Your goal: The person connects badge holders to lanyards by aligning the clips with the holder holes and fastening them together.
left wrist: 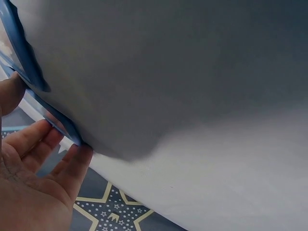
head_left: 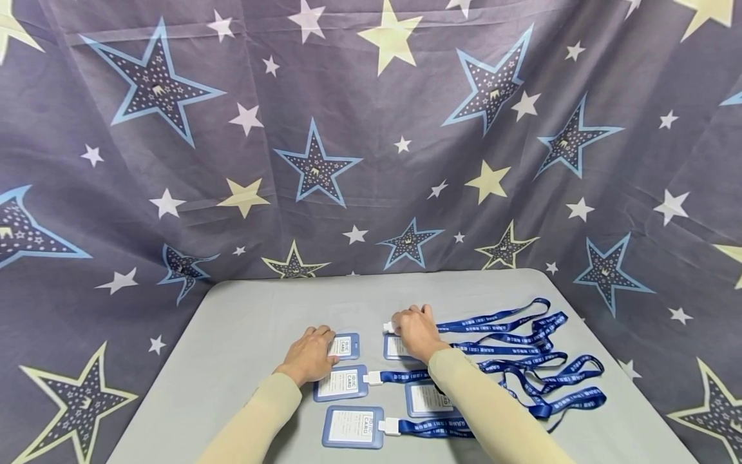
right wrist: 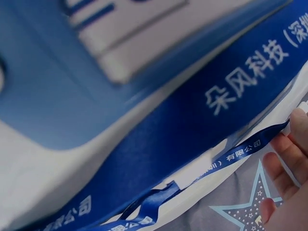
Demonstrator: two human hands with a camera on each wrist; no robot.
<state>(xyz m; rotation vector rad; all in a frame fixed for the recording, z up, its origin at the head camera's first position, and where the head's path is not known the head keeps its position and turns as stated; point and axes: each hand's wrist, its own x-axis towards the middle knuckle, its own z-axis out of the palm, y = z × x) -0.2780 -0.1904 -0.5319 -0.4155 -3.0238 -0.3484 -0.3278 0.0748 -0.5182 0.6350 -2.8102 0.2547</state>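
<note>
My left hand (head_left: 311, 354) holds a blue-framed card holder (head_left: 346, 347) at the back of the left column. In the left wrist view its thumb and fingers (left wrist: 77, 159) are on the holder's edges. My right hand (head_left: 418, 330) pinches the white clip (head_left: 389, 328) of a blue lanyard (head_left: 481, 321), just right of that holder. Below the right hand lies another card holder (head_left: 397, 348), partly covered by it. In the right wrist view the fingertips (right wrist: 284, 149) meet at a white piece at the frame's edge, only partly visible.
Two card holders, a middle one (head_left: 340, 384) and a front one (head_left: 351, 427), lie clipped to lanyards. Another holder (head_left: 428, 399) is partly behind my right forearm. Several lanyard straps (head_left: 570, 399) overlap at the right of the grey table (head_left: 255, 309). A star-patterned cloth (head_left: 371, 161) hangs behind.
</note>
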